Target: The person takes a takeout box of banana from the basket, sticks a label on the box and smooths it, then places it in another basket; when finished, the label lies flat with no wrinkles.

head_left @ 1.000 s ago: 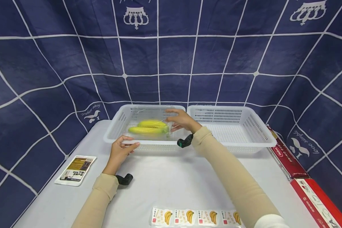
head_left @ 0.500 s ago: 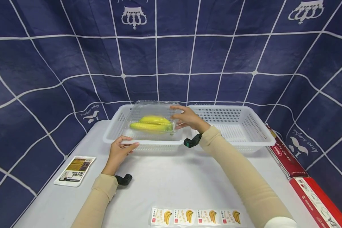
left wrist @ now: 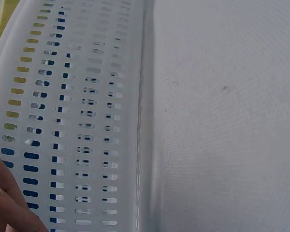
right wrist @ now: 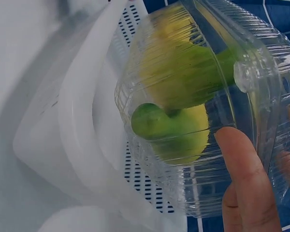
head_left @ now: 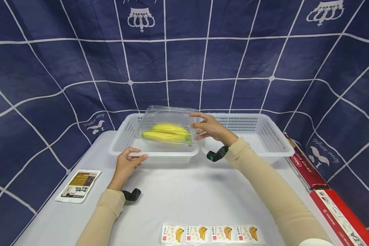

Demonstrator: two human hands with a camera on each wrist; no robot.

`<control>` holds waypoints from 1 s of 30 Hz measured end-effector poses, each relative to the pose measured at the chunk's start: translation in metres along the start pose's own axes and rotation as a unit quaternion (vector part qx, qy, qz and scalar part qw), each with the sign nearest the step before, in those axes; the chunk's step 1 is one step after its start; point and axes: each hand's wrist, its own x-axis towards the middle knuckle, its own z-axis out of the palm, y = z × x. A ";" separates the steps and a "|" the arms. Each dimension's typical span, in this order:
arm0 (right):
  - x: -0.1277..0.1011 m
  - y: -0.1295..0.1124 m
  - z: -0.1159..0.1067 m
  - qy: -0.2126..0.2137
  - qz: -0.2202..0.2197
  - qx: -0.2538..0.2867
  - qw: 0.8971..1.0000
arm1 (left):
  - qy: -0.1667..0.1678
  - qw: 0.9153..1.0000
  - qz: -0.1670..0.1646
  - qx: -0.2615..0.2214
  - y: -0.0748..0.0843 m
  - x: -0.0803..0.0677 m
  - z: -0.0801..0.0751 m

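My right hand (head_left: 213, 129) grips the right end of a clear plastic clamshell box (right wrist: 198, 179), its fingers spread over the box's corner. Inside lie long yellow fruits with green ends (head_left: 169, 133), banana-like in shape. The box is tilted and held over the left white basket (head_left: 160, 154), its back edge above the basket's far rim. My left hand (head_left: 126, 167) holds that basket's front rim, thumb outside and fingers over the top. Only part of the left hand's fingers (left wrist: 9, 208) shows in the left wrist view, beside the perforated wall.
A second white basket (head_left: 279, 153) stands right beside the first. A printed white pouch (head_left: 79, 186) lies at the left. Banana stickers (head_left: 212, 234) lie along the front. Red boxes (head_left: 341, 215) line the right edge; a blue checked cloth (head_left: 187, 61) hangs behind.
My right hand has raised the clamshell box with the fruit out of the left basket and moved it slightly right. The left hand stays on the basket rim.
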 end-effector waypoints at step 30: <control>-0.070 0.013 -0.053 -0.018 -0.031 -0.036 0.999 | 0.006 1.000 0.015 0.018 -0.004 -0.001 0.002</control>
